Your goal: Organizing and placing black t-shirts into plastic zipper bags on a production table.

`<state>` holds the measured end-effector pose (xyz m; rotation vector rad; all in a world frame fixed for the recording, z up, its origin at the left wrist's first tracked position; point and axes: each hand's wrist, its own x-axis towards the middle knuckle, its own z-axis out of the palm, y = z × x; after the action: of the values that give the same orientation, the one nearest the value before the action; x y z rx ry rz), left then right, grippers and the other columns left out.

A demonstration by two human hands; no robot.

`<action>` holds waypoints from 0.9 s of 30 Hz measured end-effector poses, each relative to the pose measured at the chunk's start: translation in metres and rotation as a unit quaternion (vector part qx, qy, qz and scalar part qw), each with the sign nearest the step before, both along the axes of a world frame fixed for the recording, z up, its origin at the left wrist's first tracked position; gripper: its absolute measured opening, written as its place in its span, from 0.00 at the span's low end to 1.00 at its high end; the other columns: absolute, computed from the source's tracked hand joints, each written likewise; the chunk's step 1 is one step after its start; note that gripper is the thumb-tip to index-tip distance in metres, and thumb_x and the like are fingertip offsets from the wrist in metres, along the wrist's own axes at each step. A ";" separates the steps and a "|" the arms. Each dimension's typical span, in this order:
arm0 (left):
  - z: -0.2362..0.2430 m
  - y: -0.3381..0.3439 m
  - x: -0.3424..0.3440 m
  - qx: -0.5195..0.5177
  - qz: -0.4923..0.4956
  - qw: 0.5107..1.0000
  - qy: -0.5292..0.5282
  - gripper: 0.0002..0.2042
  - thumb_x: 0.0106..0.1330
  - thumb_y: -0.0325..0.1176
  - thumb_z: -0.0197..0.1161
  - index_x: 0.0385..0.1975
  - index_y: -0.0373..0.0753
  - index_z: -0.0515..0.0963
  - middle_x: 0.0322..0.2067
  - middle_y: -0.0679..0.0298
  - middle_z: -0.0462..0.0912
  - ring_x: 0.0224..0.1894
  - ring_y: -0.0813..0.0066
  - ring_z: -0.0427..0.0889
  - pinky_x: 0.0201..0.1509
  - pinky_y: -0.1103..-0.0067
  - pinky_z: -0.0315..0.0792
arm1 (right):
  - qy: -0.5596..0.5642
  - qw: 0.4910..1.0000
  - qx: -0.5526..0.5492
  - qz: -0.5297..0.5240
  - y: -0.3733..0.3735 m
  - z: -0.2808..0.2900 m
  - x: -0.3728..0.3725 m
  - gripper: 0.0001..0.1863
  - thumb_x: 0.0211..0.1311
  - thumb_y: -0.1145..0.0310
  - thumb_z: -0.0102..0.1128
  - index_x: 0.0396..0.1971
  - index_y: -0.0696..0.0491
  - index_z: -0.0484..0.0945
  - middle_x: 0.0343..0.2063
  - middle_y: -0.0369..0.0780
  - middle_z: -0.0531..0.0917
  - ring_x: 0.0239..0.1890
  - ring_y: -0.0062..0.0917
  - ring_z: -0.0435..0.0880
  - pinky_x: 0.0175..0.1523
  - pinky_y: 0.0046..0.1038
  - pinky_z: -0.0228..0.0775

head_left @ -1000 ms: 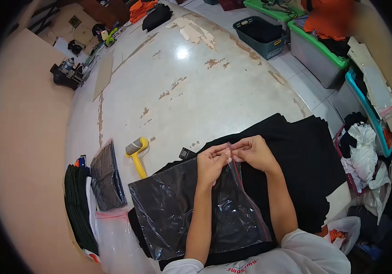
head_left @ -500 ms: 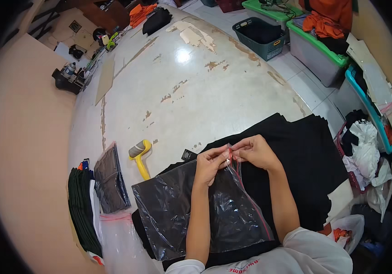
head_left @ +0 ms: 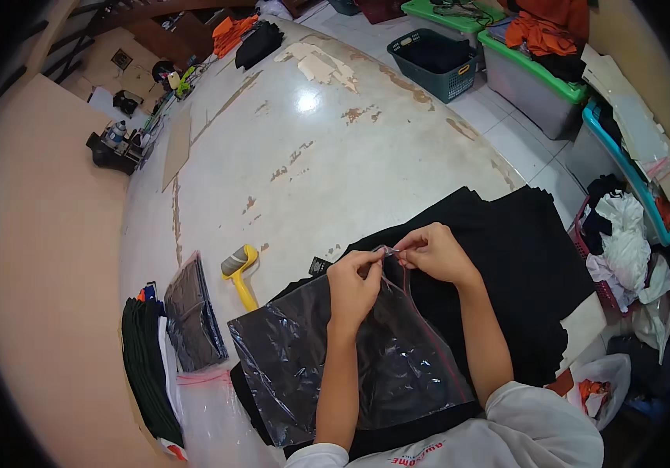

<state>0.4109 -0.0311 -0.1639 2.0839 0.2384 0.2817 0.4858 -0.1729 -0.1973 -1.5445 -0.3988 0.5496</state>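
Dark folded fabric in a clear plastic bag (head_left: 280, 359) with a red seal line lies on a black fabric pile (head_left: 506, 265). My left hand (head_left: 354, 285) pinches the bag's top corner; my right hand (head_left: 432, 253) pinches the same corner from the right, at the red strip. A yellow-handled roller (head_left: 239, 273) lies beyond the bag's left edge. To the left are a bagged dark bundle (head_left: 194, 316), empty clear bags (head_left: 206, 413) with red strips, and a stack of dark green fabric (head_left: 143, 363).
The worn white table (head_left: 319, 156) holds orange (head_left: 233, 35) and black bundles (head_left: 259, 43) at its far end. Along the right stand a grey basket (head_left: 432, 66), lidded bins (head_left: 538, 101) and a white clothes heap (head_left: 623, 249). Equipment (head_left: 116, 148) sits at the back left.
Both hands remain pinched at the bag's top corner, shifted slightly up and left in view; the corner between them is bent differently. The view has also shifted a little.
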 end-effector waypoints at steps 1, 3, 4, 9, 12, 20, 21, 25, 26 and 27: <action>0.001 0.000 0.000 0.007 -0.002 1.000 -0.004 0.06 0.51 0.21 0.57 0.29 0.30 0.78 0.24 0.58 0.78 0.22 0.81 0.75 0.26 0.86 0.68 | -0.002 1.000 -0.003 -0.001 -0.001 0.002 0.000 0.06 0.49 0.83 0.52 0.27 0.67 0.77 0.20 0.40 0.79 0.23 0.17 0.77 0.30 0.16 0.71; 0.006 0.000 -0.003 0.021 -0.005 0.999 -0.031 0.06 0.51 0.21 0.56 0.28 0.30 0.78 0.25 0.58 0.78 0.22 0.81 0.75 0.26 0.86 0.68 | -0.017 1.000 -0.021 0.002 -0.001 0.007 -0.001 0.06 0.48 0.82 0.52 0.27 0.66 0.77 0.20 0.40 0.79 0.23 0.17 0.77 0.30 0.17 0.71; 0.007 0.001 -0.004 0.029 -0.006 0.999 -0.032 0.06 0.51 0.21 0.56 0.28 0.30 0.78 0.25 0.59 0.78 0.22 0.81 0.75 0.26 0.87 0.68 | -0.017 1.000 -0.020 0.001 0.000 0.007 -0.002 0.06 0.48 0.82 0.52 0.27 0.66 0.77 0.20 0.40 0.79 0.23 0.17 0.77 0.30 0.17 0.71; 0.010 -0.001 -0.009 0.008 -0.005 1.000 -0.025 0.06 0.51 0.20 0.57 0.29 0.31 0.78 0.27 0.61 0.78 0.25 0.81 0.76 0.28 0.87 0.69 | -0.027 1.000 -0.006 -0.002 -0.003 0.010 -0.003 0.06 0.47 0.83 0.53 0.26 0.65 0.77 0.20 0.40 0.79 0.23 0.17 0.77 0.31 0.17 0.71; 0.010 -0.011 -0.010 0.000 0.052 0.998 -0.031 0.07 0.51 0.23 0.59 0.29 0.30 0.73 0.25 0.63 0.74 0.24 0.82 0.74 0.26 0.87 0.67 | 0.007 0.999 0.032 0.009 -0.003 0.007 -0.001 0.06 0.47 0.82 0.53 0.27 0.66 0.76 0.22 0.41 0.79 0.26 0.18 0.78 0.32 0.18 0.71; -0.011 -0.048 -0.025 0.018 0.087 0.996 0.007 0.19 0.47 0.31 0.67 0.20 0.37 0.58 0.13 0.69 0.60 0.13 0.84 0.58 0.15 0.84 0.57 | 0.020 0.997 0.067 0.019 -0.002 0.005 0.001 0.08 0.46 0.81 0.53 0.29 0.66 0.74 0.24 0.41 0.79 0.28 0.18 0.78 0.34 0.17 0.72; -0.014 -0.049 -0.027 0.028 0.080 0.996 0.008 0.19 0.48 0.32 0.67 0.20 0.37 0.58 0.12 0.69 0.60 0.12 0.84 0.58 0.15 0.83 0.57 | -0.006 0.998 0.058 0.026 -0.001 0.007 0.001 0.08 0.46 0.81 0.53 0.30 0.66 0.74 0.24 0.41 0.79 0.27 0.18 0.78 0.34 0.18 0.72; -0.021 -0.049 -0.031 -0.021 0.081 0.995 0.050 0.13 0.53 0.30 0.62 0.18 0.35 0.62 0.10 0.69 0.62 0.14 0.86 0.59 0.16 0.84 0.56 | -0.052 0.997 0.033 0.049 -0.004 0.005 0.001 0.12 0.41 0.79 0.56 0.31 0.64 0.73 0.24 0.42 0.79 0.27 0.19 0.79 0.34 0.19 0.72; -0.022 -0.049 -0.032 -0.029 0.075 0.995 0.053 0.11 0.56 0.29 0.59 0.18 0.34 0.64 0.10 0.69 0.64 0.14 0.88 0.59 0.16 0.85 0.55 | -0.062 0.996 0.013 0.065 -0.005 0.005 0.001 0.13 0.40 0.79 0.56 0.31 0.64 0.73 0.24 0.42 0.79 0.26 0.20 0.79 0.34 0.19 0.72; -0.024 -0.048 -0.032 -0.029 0.074 0.995 0.054 0.11 0.56 0.29 0.59 0.18 0.34 0.64 0.10 0.69 0.64 0.14 0.88 0.59 0.16 0.85 0.55 | -0.072 0.995 0.000 0.073 -0.006 0.000 0.002 0.15 0.38 0.78 0.57 0.31 0.63 0.72 0.22 0.42 0.78 0.25 0.20 0.79 0.33 0.19 0.72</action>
<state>0.3786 -0.0792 -0.1880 2.0289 0.4616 0.2482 0.4880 -0.1792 -0.1971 -1.5680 -0.6264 0.5531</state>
